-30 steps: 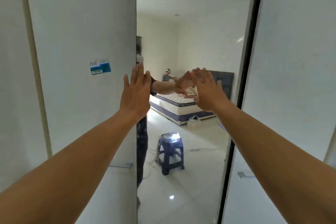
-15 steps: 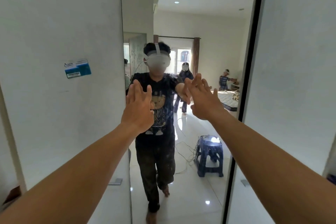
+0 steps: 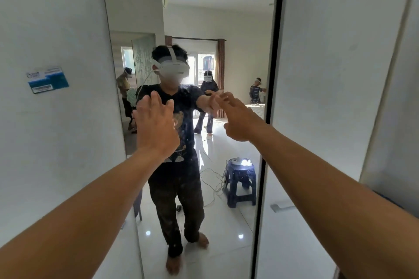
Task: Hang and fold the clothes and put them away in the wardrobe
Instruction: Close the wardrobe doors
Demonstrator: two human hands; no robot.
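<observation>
— What's moved since a moment ago?
— Both hands have slid left across the mirror door (image 3: 238,210), which now reflects more of the room and the whole person.
— How does the wardrobe look?
— Tall white doors standing upright; the left door (image 3: 56,142) has a blue sticker (image 3: 48,79), the right door (image 3: 317,75) a small handle (image 3: 281,207).
— The hands?
— Left hand (image 3: 156,129) is spread flat, holding nothing. Right hand (image 3: 238,118) has loose fingers, also holding nothing.
</observation>
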